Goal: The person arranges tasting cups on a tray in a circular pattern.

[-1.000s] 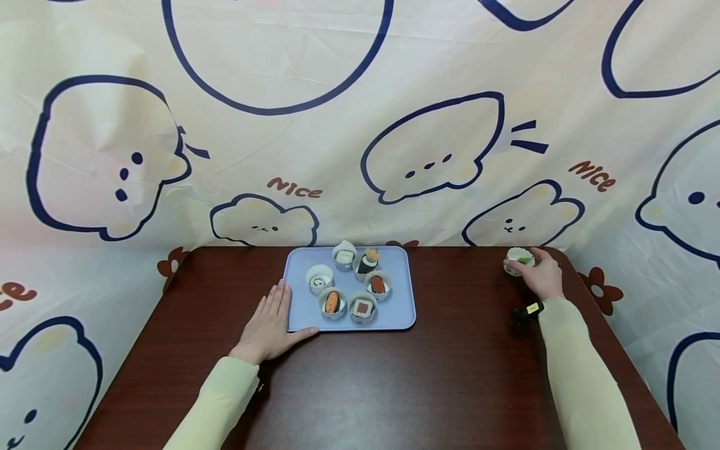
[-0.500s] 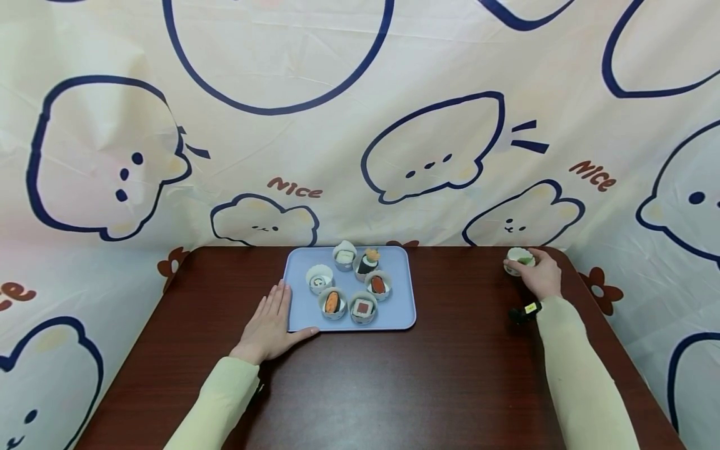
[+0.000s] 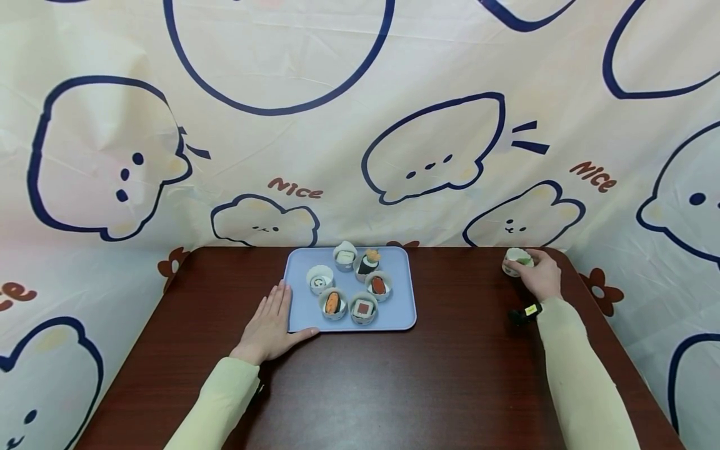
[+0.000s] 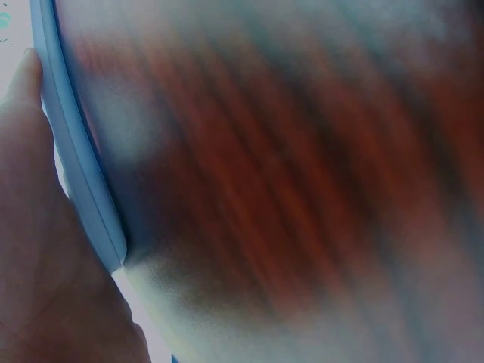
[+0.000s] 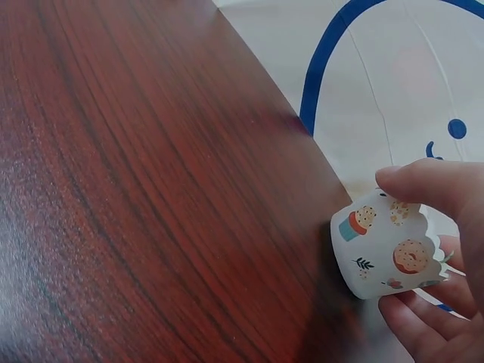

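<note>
At the far right of the table in the head view, my right hand (image 3: 542, 276) pinches a scalloped paper baking cup (image 3: 513, 262) with something green inside. In the right wrist view the cup (image 5: 386, 249) shows printed cupcakes and cookies, with the thumb on one side and fingers on the other. My left hand (image 3: 267, 325) lies flat, fingers straight, against the left edge of a light blue tray (image 3: 394, 315). On that tray stand several paper cups, one with an orange-topped sushi piece (image 3: 333, 303). The left wrist view shows the tray's rim (image 4: 83, 159) beside the hand.
Dark brown wooden table (image 3: 427, 387) lies under everything. A cream cloth with cartoon bears (image 3: 264, 219) hangs behind it and along both sides. A black strap device (image 3: 524, 314) is on the right wrist.
The paper cup in my right hand has shifted very slightly left and tilted a little. My left hand and the tray stay where they were.
</note>
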Available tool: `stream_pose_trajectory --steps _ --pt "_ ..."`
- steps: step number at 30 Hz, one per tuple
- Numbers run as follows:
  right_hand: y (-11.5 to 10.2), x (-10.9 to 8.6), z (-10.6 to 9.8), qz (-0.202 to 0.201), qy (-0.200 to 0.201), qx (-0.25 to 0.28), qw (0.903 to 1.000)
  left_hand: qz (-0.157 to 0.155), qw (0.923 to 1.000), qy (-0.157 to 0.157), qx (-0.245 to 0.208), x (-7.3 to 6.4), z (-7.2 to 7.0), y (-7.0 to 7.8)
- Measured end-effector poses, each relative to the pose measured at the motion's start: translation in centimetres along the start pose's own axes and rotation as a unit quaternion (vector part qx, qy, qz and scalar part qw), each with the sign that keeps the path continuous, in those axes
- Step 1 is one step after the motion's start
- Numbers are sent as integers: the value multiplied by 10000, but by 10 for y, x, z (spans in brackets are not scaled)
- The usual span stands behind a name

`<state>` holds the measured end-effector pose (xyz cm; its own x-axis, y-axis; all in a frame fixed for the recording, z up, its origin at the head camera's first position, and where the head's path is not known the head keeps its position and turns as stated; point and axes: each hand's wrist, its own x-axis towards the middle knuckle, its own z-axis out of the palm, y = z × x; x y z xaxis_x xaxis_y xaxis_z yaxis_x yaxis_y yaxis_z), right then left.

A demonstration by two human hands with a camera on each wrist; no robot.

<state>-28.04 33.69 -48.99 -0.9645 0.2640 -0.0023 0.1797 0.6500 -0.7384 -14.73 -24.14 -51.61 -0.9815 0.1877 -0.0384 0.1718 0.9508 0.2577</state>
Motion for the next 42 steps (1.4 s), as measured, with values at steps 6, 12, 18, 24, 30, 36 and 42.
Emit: stream_pose_trajectory --steps 6,12,18,24,30,36,42 --pt "-1 -1 -1 -46 -25 -57 10000 -15 10000 6 -55 -3 -6 5" --pt "-2 -4 1 -77 -55 -44 9999 -28 10000 -18 -12 -3 -8 6" --pt "-2 -6 2 -205 -32 -64 9998 -15 10000 -27 -3 -3 -7 5" --pt "-5 -5 2 -257 4 13 9997 10 10000 -10 28 -3 -9 6" --pt "-10 -8 2 -269 -72 100 9996 -8 10000 -26 67 -3 -10 5" --pt "-12 -11 3 -344 -103 132 9993 -46 10000 -34 53 -2 -8 4" --pt "-14 -12 5 -426 -81 196 9989 -42 10000 -14 38 -2 -8 5"
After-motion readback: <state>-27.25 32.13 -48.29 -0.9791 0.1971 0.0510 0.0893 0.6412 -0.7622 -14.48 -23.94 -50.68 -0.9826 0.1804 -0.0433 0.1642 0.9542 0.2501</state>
